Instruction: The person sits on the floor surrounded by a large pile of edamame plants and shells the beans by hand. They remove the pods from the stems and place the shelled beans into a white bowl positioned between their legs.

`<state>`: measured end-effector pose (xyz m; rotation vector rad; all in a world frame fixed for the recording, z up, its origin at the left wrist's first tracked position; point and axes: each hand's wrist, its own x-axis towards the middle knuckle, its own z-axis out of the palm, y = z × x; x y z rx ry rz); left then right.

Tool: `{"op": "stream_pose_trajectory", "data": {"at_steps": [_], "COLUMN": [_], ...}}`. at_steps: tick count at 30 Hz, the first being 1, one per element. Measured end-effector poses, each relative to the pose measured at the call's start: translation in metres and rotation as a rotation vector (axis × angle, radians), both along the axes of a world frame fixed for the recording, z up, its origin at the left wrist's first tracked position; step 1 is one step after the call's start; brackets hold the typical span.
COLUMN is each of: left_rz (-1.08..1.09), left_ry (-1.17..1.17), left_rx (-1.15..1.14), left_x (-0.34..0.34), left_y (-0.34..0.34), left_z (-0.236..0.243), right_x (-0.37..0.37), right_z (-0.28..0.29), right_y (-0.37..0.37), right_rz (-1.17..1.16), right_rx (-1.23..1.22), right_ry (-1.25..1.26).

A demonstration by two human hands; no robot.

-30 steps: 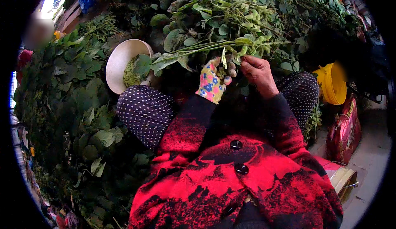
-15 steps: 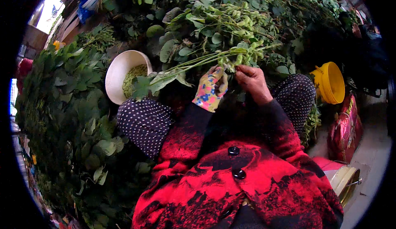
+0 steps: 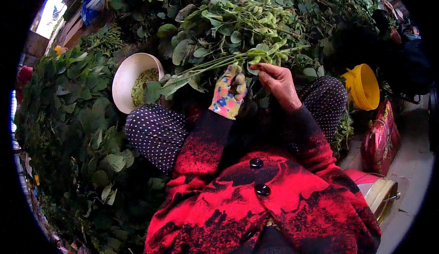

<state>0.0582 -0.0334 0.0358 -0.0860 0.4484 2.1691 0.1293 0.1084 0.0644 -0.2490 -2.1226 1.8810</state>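
My left hand [image 3: 227,93], in a flower-patterned glove, is closed, with its fingertips pinching a green bean pod [image 3: 235,65]. My bare right hand [image 3: 278,85] has thumb and forefinger pressed together beside the pods; what sits between them is too small to make out. Just beyond both hands lies a leafy bean stalk [image 3: 206,68], its stems reaching left and its cluster of plump pods [image 3: 273,51] on the right. Farther off, more pod-bearing stalks [image 3: 265,18] rest on the heap. Left of my hands, a white bucket [image 3: 122,87] leans, with small pale green beans [image 3: 142,85] inside.
Leafy plants [image 3: 68,116] are piled along the left and far side. My dotted trouser knees [image 3: 155,132] flank my hands. At right stand a yellow bucket [image 3: 366,88], a red bag [image 3: 378,144] and a metal-rimmed drum [image 3: 382,198]. A dark-clothed person [image 3: 409,62] is at far right.
My hands have come slightly apart, the left drawing a little back from the pod cluster. The whole view has shifted slightly.
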Motion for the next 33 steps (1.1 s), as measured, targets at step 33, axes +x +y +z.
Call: {"op": "stream_pose_trajectory", "data": {"at_steps": [33], "left_rz": [0.092], "left_ry": [-0.011], "left_rx": [0.153], "left_x": [0.021], "left_y": [-0.003], "left_z": [0.045], "right_x": [0.105], "right_z": [0.081], "right_y": [0.176], "right_rz": [-0.813], "right_rx": [0.819], "right_ry": [-0.237]}}
